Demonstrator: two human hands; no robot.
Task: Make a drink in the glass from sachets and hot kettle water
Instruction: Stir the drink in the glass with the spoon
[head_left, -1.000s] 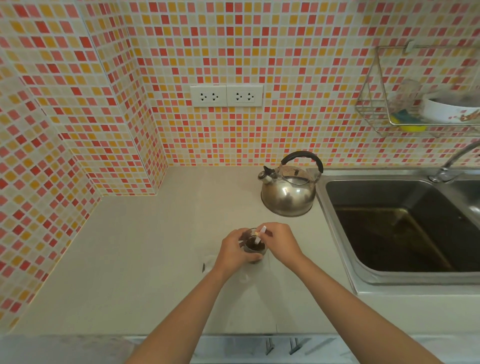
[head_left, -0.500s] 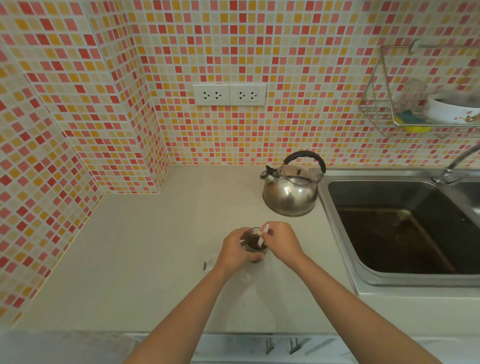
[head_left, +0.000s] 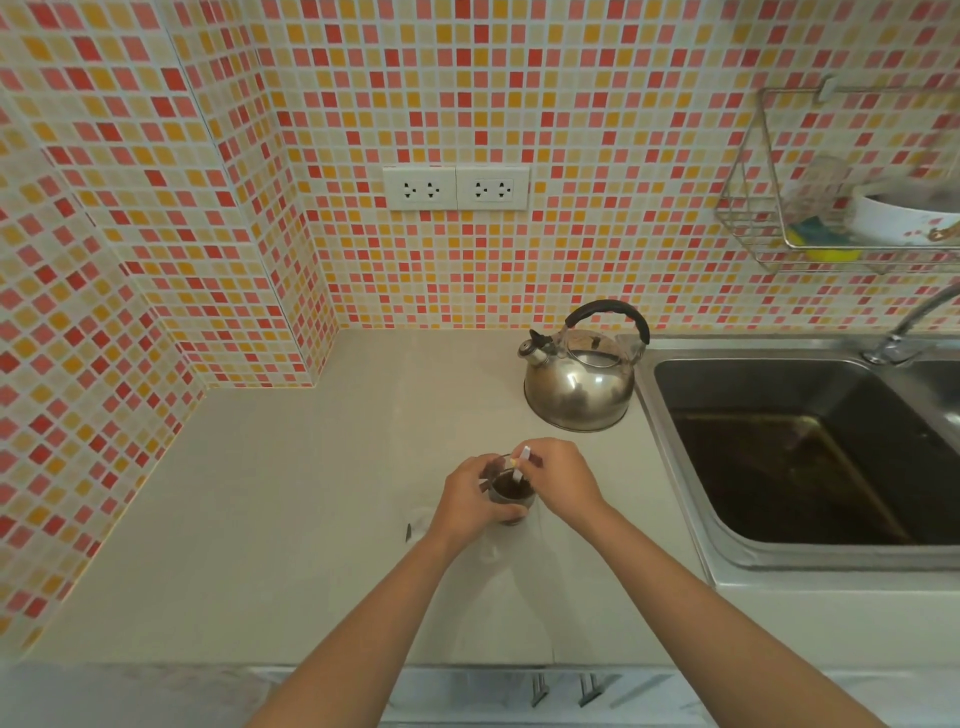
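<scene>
The glass (head_left: 511, 493) stands on the tabletop (head_left: 291, 509) near its front edge, about midway along. The left hand (head_left: 470, 501) is on its left side, the right hand (head_left: 558, 480) on its right, with a stick (head_left: 519, 465) between them reaching into the glass. The kettle (head_left: 579, 376) stands behind the glass toward the back edge, just beside the sink (head_left: 810, 457), which is set into the tabletop's right end. The sockets (head_left: 456, 188) are on the wall behind. A wire rack (head_left: 831, 208) hangs on the wall above the sink.

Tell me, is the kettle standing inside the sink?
No, the kettle stands on the counter to the left of the sink, behind the glass.
</scene>
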